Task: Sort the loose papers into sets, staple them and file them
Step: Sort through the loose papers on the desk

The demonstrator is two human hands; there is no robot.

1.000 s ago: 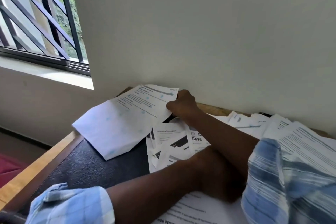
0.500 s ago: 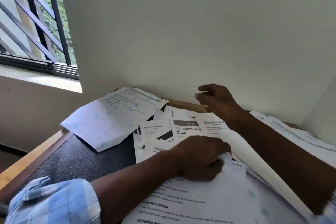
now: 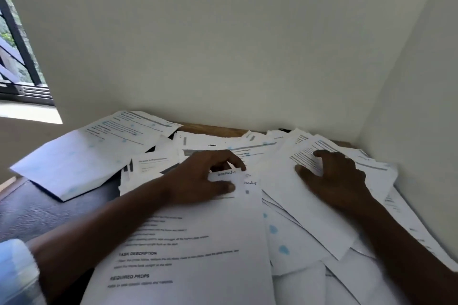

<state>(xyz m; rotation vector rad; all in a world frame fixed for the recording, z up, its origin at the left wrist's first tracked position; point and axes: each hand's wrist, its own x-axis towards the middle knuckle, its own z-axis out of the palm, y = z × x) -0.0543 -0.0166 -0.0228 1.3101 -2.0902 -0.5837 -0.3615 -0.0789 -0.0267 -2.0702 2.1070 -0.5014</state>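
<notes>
Desk (image 3: 44, 208): loose papers (image 3: 292, 238) under left hand (image 3: 205, 178), right hand (image 3: 332, 178).

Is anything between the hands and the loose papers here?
No. The left hand pinches a small handwritten slip on the front sheet, and the right hand lies flat on another sheet.

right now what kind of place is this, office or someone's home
Hard to say which; probably a small desk nook in a room corner: a dark-topped wooden desk strewn with printed papers, plain walls, and a barred window at left.
</notes>
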